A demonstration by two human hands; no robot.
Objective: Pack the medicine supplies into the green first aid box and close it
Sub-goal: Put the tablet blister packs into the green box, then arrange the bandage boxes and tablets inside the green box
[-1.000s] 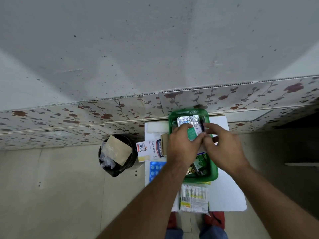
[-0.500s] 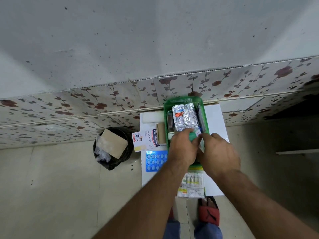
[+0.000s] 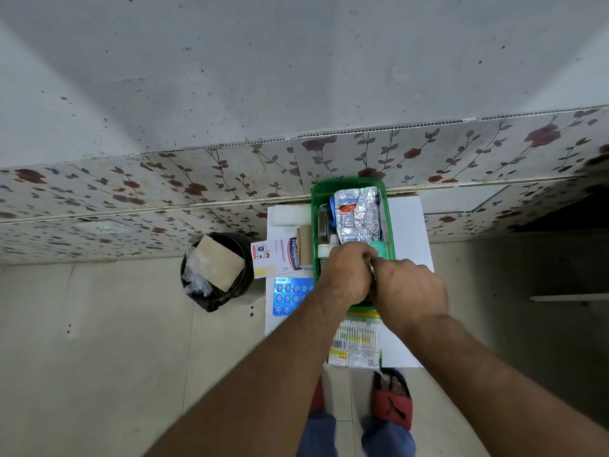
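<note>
The green first aid box (image 3: 349, 187) stands open on a small white table (image 3: 408, 225) against the wall. Silver blister strips (image 3: 359, 216) fill its far half, with small bottles (image 3: 324, 247) along its left side. My left hand (image 3: 346, 275) and my right hand (image 3: 408, 288) are pressed together over the near half of the box. Both are closed on a green packet (image 3: 379, 250), whose edge shows just beyond the fingers. The near part of the box is hidden under my hands.
Left of the box lie a Hansaplast carton (image 3: 280, 262), a brown bandage roll (image 3: 304, 242), a white roll (image 3: 290, 214) and a blue blister card (image 3: 290, 296). A printed packet (image 3: 357, 344) lies at the table's near edge. A black bin (image 3: 214, 268) stands on the floor to the left.
Both hands have moved with the green packet from the middle of the box down into its near half, uncovering the silver strips.
</note>
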